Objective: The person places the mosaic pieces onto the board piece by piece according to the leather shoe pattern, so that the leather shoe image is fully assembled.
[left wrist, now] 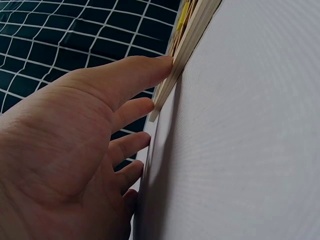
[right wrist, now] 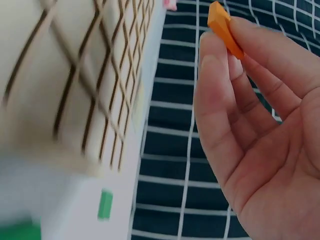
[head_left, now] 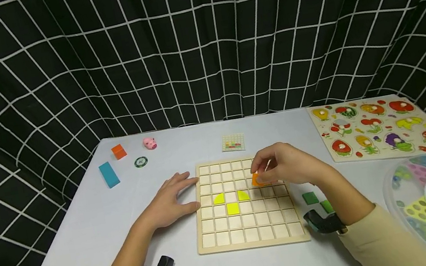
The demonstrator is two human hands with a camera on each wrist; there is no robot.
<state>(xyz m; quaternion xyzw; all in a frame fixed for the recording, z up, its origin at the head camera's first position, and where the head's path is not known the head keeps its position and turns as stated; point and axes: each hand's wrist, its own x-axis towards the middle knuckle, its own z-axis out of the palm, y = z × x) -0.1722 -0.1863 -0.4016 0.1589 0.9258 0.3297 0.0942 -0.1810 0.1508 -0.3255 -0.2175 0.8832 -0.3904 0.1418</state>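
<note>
A wooden grid board (head_left: 256,232) lies on the table. Two yellow rounded-edge pieces, one on the left (head_left: 219,199) and one on the right (head_left: 243,195), sit in its cells, with a yellow square tile (head_left: 232,208) one row nearer, between them. My left hand (head_left: 171,200) is beside the board, fingers spread; in the left wrist view its thumb (left wrist: 150,67) meets the wooden side. Over the board's right half, my right hand (head_left: 287,165) pinches a small orange tile (right wrist: 225,30) between thumb and fingers. The fingertips partly cover this tile in the head view.
Behind the board lies a small pattern card (head_left: 233,142). Green tiles (head_left: 310,198) are right of the board. A fruit puzzle (head_left: 365,125) and a round clear box (head_left: 405,203) occupy the right side. Far left are a blue block (head_left: 109,174), orange cube (head_left: 119,151), chip (head_left: 141,162) and pink pig (head_left: 149,143).
</note>
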